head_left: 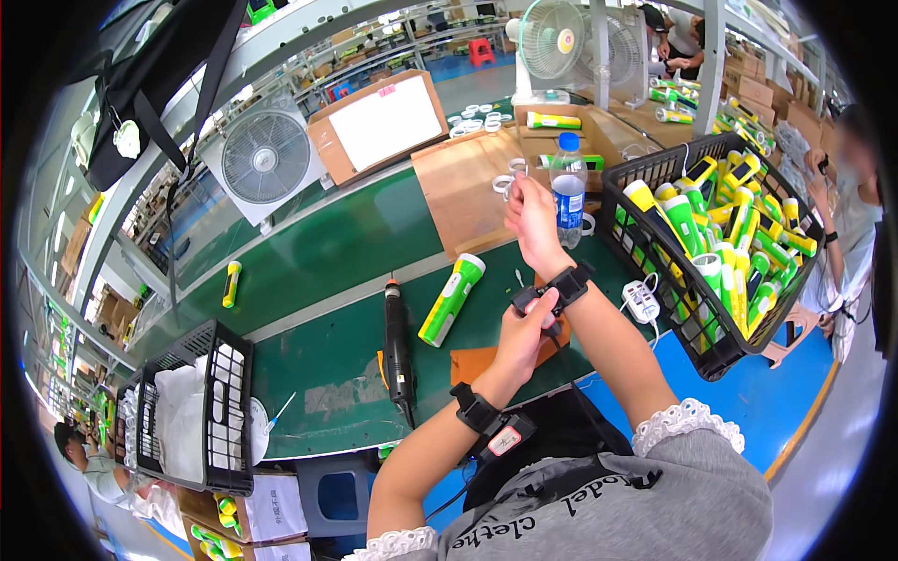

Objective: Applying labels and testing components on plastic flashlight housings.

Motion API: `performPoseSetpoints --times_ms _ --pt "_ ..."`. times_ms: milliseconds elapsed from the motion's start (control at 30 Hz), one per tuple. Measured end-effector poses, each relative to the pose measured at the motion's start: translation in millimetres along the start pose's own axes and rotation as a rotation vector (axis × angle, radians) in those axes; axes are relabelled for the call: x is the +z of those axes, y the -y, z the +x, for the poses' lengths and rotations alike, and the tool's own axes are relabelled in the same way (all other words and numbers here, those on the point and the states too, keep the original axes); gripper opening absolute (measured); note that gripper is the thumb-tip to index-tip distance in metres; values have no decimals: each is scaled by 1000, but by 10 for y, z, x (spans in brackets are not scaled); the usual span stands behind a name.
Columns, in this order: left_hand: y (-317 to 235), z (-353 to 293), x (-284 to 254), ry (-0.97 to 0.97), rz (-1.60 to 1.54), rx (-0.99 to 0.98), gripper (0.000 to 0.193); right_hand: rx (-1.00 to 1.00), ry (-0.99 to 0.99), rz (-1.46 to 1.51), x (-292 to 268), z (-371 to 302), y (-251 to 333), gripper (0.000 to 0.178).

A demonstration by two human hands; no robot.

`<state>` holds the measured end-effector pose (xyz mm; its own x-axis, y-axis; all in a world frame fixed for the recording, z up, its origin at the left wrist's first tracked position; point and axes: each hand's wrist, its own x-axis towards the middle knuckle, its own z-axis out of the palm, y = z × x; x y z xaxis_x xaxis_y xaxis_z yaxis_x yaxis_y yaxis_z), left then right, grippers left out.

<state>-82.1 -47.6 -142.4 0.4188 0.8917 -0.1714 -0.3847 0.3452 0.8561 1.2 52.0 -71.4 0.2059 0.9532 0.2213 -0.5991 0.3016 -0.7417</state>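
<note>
The grey shirt is nearest. The left hand has its fingers clamped on the black box at the right wrist, above the bench; the right hand has its fingers curled together. A slack grip could let the box slip; a swinging arm could knock the bottle or roll the torch. The green bench, scuffed, adjoins a belt; fans stand beyond.

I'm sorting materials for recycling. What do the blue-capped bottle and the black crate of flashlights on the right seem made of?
Bottle: probably clear, glossy plastic; its wall is see-through with highlights. Crate: likely moulded black plastic, slightly shiny; its openwork walls run into the rim without visible joints.
</note>
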Motion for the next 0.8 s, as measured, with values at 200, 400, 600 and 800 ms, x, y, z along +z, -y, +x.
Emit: performPoseSetpoints --times_ms 200,400,600,800 --pt "-10 -157 211 -115 158 211 33 -572 272 -1053 -36 39 -55 24" --pt "47 -214 267 -105 107 244 36 -588 190 -878 27 106 125 28" --pt "-37 -210 234 -35 114 238 35 148 338 515 143 -8 354 25" --pt "-62 -297 353 26 195 247 41 -149 291 144 68 54 328 30"
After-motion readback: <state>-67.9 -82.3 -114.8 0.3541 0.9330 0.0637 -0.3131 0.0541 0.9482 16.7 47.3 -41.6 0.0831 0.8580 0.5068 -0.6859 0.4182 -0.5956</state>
